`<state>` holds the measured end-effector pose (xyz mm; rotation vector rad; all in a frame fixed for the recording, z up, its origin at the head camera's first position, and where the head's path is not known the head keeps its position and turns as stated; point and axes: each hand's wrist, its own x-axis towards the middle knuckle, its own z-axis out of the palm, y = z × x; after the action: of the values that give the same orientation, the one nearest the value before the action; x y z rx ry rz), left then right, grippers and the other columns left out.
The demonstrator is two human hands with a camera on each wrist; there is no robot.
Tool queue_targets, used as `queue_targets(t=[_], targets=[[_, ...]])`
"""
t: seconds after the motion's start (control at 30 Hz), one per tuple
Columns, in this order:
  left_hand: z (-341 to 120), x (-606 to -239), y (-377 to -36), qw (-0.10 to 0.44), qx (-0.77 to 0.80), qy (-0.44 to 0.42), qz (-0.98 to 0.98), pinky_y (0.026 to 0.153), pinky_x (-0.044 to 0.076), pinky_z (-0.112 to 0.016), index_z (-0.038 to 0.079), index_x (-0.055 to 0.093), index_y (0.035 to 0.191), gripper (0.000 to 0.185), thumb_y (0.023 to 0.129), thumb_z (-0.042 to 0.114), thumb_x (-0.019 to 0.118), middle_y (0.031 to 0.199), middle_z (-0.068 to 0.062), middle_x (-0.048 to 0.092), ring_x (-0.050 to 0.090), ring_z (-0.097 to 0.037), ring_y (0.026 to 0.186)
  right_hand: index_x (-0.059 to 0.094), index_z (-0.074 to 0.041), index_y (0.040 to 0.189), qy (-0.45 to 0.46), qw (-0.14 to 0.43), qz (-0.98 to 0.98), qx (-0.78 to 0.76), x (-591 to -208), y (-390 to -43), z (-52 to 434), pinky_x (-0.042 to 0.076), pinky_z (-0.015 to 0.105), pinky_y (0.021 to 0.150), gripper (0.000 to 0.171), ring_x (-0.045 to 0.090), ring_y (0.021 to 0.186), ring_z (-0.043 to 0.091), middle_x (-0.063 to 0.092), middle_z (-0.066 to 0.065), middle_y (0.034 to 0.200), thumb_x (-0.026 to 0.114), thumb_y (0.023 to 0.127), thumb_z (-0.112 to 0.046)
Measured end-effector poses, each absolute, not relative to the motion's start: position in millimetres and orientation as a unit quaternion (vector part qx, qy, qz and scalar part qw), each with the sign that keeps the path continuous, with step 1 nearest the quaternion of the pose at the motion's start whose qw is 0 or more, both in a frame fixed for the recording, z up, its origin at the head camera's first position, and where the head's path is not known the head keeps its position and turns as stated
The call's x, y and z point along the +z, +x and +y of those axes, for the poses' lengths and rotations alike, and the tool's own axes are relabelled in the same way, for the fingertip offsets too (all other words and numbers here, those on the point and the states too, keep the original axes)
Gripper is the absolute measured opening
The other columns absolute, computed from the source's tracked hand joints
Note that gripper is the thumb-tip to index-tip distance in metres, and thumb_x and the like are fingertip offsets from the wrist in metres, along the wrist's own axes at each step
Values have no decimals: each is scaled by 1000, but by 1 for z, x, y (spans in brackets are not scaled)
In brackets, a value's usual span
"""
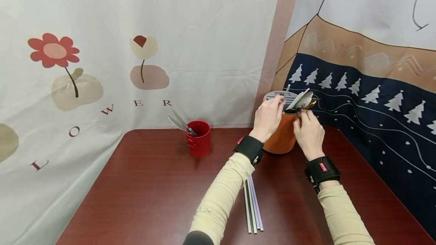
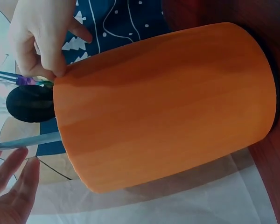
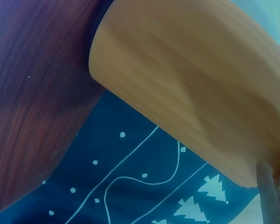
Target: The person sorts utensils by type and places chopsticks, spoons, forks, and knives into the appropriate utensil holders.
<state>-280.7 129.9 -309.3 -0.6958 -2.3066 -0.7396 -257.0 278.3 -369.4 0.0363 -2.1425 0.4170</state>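
An orange utensil holder with a grey slotted top stands near the table's back edge. My left hand pinches a slim pale chopstick, whose lower part is inside the holder's rim. On the holder's other side, my right hand grips the rim with curled fingers, seen in the left wrist view. Beside it, several spoons stick up from the holder. A black spoon and a fork show at the top in the left wrist view.
A red bucket with metal knives leaning in it stands left of the holder. Several long pale chopsticks lie on the brown table by my left forearm. Printed curtains hang behind and to the right.
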Motion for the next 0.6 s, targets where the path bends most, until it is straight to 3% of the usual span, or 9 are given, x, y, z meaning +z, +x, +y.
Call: queue_targets(t=[0.6], targets=[[113,-337,-268,299,-293,-250,-873,72,53,-24,17,63,110,21,99,29,50,103,6,70,66,-11,91,64,3,98,5,448,-877,175,-370,-257,277,46,57,63,20,57,80,42,60,19,97,52,93,-12]])
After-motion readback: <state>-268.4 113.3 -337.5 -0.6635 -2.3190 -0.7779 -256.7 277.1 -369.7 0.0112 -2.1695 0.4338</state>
